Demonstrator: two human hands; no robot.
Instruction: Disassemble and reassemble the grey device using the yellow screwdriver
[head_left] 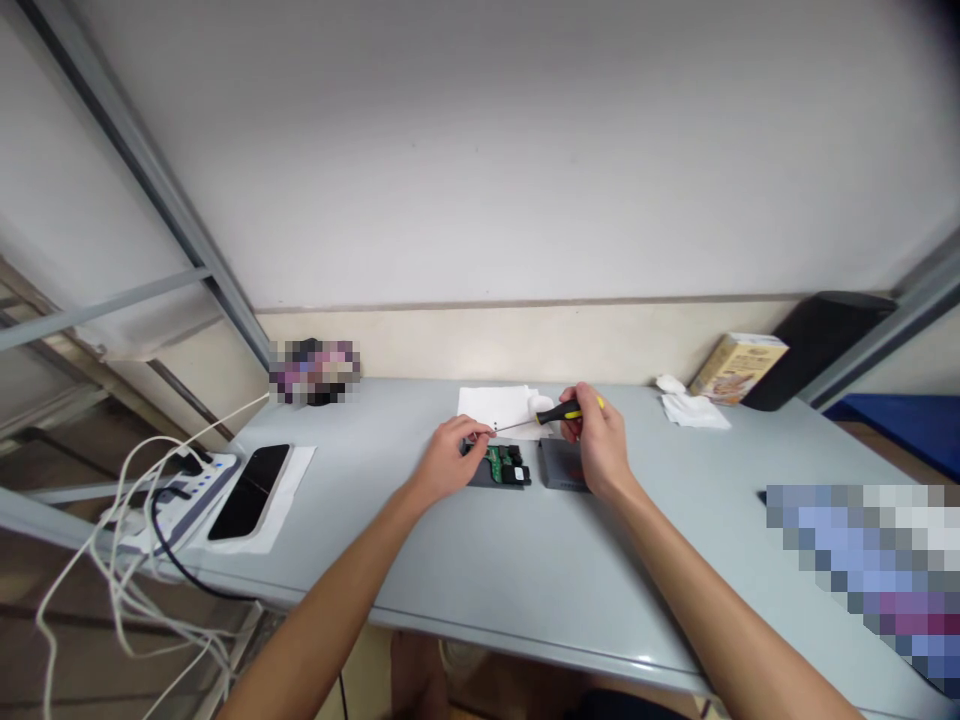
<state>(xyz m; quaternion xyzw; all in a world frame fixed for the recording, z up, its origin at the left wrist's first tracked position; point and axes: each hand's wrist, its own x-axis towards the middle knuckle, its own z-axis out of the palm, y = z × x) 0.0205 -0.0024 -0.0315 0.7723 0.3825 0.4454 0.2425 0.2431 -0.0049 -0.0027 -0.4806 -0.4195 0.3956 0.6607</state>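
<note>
Two spots are pixelated, so whatever sits at the back left of the table [525, 570] and at its right edge is unreadable, and the screwdriver's tip is too small to make out where it meets the left hand [448, 457]. The open grey case [501, 468] holds a green circuit board [496, 461], with its grey cover [561, 465] lying just right of it. The right hand [596, 440] is closed around the black-and-yellow screwdriver [559, 412], held over the case, while the left's fingertips pinch down on the case's left end.
</note>
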